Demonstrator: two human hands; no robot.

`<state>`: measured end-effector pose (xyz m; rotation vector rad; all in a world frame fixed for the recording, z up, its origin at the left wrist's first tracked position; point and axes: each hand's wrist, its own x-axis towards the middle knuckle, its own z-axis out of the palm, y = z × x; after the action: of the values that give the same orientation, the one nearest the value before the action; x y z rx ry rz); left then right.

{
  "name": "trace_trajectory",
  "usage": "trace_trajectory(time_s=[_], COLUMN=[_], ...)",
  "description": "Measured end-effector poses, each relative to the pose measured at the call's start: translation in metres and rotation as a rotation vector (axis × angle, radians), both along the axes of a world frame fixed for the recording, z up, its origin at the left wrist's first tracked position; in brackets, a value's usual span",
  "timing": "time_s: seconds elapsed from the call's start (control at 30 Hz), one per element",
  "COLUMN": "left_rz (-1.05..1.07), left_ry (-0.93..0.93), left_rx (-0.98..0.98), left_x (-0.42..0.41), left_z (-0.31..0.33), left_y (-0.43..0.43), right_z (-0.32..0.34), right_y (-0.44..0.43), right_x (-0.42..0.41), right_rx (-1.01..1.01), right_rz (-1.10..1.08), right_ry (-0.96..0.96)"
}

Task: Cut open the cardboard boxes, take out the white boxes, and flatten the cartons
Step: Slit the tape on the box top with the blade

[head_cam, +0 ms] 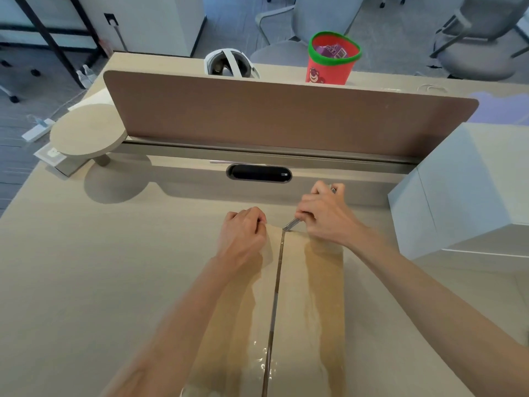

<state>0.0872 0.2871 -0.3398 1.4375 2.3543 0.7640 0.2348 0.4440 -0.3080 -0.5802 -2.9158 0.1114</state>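
A long cardboard box (297,296) lies on the desk, running from the bottom edge toward the partition, its top seam covered with clear tape. My right hand (326,216) is shut on a metal knife (291,224), whose tip touches the far end of the seam. My left hand (243,229) is curled over the far left corner of the box, pressing on it. No white boxes show; the carton's inside is hidden.
A brown partition (257,116) stands across the desk behind a black cable slot (259,173). A large pale box (463,190) stands at right. A small round stand (86,133) is at left. Behind the partition are a red bin (332,61) and a white headset (229,63).
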Motion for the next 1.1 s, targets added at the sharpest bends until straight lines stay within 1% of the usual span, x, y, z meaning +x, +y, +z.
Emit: trace_trajectory(time_s=[0.23,0.4,0.73,0.9,1.0,1.1], left_rz=[0.012,0.008,-0.003,0.004,0.018,0.020], left_ry=[0.012,0.019,0.019,0.023,0.001,-0.029], left_rx=[-0.012,-0.012,-0.028,-0.023,-0.054,-0.086], left_x=[-0.001,0.000,0.003,0.002,0.002,0.002], left_z=[-0.001,0.000,0.001,0.003,0.003,0.005], left_y=[-0.001,-0.001,0.000,0.001,0.004,0.007], right_z=[0.005,0.008,0.004,-0.001,0.001,0.005], right_y=[-0.003,-0.004,0.001,0.009,0.011,0.006], right_x=[0.005,0.007,0.021,0.035,0.038,0.034], right_rx=[0.115,0.173,0.197,0.156,0.117,0.022], right_rz=[0.123,0.171,0.155,0.080,-0.060,-0.224], right_ry=[0.097,0.095,0.130,0.171,0.219,0.242])
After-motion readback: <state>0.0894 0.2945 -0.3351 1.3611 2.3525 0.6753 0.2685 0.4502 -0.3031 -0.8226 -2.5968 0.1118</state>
